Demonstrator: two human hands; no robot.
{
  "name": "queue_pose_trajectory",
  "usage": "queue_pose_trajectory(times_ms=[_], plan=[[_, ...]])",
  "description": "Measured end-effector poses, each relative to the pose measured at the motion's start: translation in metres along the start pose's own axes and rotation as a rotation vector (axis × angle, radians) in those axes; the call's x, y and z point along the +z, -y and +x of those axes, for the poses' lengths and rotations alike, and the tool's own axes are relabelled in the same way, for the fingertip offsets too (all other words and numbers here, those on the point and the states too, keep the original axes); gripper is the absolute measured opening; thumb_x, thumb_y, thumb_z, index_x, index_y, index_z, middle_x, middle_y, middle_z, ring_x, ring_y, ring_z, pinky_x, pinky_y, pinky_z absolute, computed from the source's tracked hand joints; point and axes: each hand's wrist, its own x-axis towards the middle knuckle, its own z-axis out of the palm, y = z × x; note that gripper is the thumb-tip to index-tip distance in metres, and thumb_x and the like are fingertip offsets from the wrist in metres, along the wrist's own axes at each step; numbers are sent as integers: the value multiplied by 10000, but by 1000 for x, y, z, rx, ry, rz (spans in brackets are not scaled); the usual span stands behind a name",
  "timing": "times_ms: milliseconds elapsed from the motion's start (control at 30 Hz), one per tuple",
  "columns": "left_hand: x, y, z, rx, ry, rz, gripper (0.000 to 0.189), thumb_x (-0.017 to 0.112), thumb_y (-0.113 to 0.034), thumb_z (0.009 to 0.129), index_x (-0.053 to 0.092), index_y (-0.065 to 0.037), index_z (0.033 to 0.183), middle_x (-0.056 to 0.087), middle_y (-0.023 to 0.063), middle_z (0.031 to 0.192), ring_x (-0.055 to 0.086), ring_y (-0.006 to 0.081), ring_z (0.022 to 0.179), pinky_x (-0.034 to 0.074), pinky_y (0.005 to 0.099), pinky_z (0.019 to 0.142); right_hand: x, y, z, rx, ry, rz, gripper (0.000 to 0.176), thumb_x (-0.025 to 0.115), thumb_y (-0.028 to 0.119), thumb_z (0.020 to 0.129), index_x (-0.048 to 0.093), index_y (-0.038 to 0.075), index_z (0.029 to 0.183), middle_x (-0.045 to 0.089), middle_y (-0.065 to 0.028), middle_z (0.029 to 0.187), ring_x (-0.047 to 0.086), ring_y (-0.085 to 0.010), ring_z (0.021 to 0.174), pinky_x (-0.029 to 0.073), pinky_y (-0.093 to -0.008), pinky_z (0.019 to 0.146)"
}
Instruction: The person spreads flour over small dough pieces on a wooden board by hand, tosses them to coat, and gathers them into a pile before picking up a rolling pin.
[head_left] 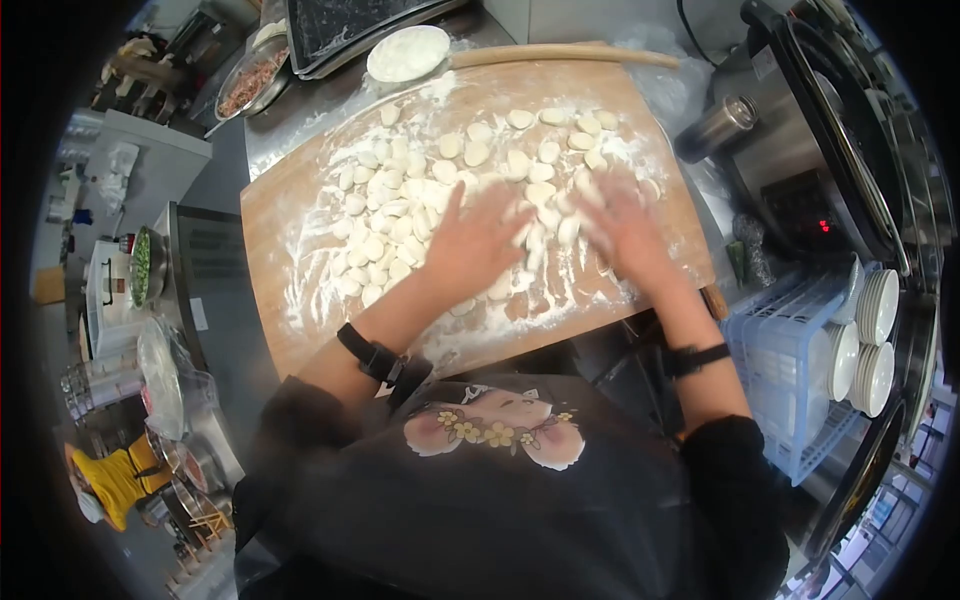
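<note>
Many small round dough pieces [385, 235] lie in a loose heap on a floured wooden board [290, 210]. My left hand [478, 238] rests over the middle of them, fingers spread, its fingertips among the pieces. To its right, my right hand [627, 228] reaches over the right part of the spread. Motion blurs its fingers, but they look stretched apart. I see no piece gripped in either hand; what lies under the palms is hidden. White flour streaks the board around both hands.
A rolling pin [565, 54] lies along the board's far edge, beside a plate of flour [408, 54] and a black tray [350, 30]. A bowl of filling [254, 84] stands far left. At right are a steel appliance [790, 150] and a blue rack [775, 345] with white plates [877, 305].
</note>
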Motion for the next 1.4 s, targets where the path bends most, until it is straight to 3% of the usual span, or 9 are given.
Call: queue_pose_trajectory(times_ms=[100,200,367,467,533,667,733,800,1400], plan=[[-5,15,-3,-92,-68,51,512,579,-419,922,538,-153,1358,412,158,1483,338,353,1399,225,582,1146,6,-16,-2,236,-53,-11,511,598,280,905,494,241,1404,362,-135,1522,327,-374,1404,200,-596,1142],[-12,-1,-21,-141,27,48,574,579,-440,920,487,-149,1407,383,169,1503,323,361,1408,209,585,1151,12,19,-36,2,92,97,540,635,183,847,517,199,1374,363,-147,1516,308,-391,1415,147,-643,1139],[7,-23,-42,156,119,-156,652,639,-446,869,449,-162,1424,363,131,1526,267,315,1444,167,576,1165,8,40,-27,-255,244,160,541,674,197,844,520,186,1362,401,-63,1515,342,-301,1418,149,-581,1170],[-5,-8,-28,-31,103,-4,728,641,-465,869,376,-167,1479,350,106,1537,282,363,1430,164,600,1160,-1,26,-22,-108,82,-60,576,646,249,878,454,243,1421,423,-68,1490,383,-273,1386,246,-555,1141],[-9,-1,-28,-63,81,-8,700,660,-441,855,424,-150,1446,367,106,1520,298,364,1415,173,600,1153,-7,29,-33,-40,160,196,535,621,194,893,479,237,1408,441,-73,1476,448,-250,1323,319,-529,1088],[-12,-8,-16,46,-75,-144,528,657,-330,871,539,-111,1336,472,118,1428,358,354,1375,219,578,1138,-11,44,-43,-263,113,231,469,622,156,882,552,191,1344,550,-68,1366,511,-230,1242,385,-443,1012],[-7,-17,1,106,-122,-146,461,655,-279,873,579,-94,1289,515,125,1386,385,352,1357,252,557,1131,-8,29,-31,-217,51,213,437,668,166,848,587,166,1278,612,-58,1241,544,-250,1165,412,-433,953],[3,-27,23,124,-196,-264,363,645,-195,868,626,-69,1208,582,132,1298,445,347,1302,337,502,1085,-7,17,-20,234,-290,115,384,684,144,823,612,144,1200,637,-43,1131,561,-281,1075,423,-433,899],[24,-64,58,145,-241,-290,367,756,-194,725,608,-74,1038,619,116,1033,550,286,1082,403,429,928,0,5,-4,402,-179,390,201,635,134,871,655,132,1071,680,-105,958,626,-316,915,445,-433,826]])
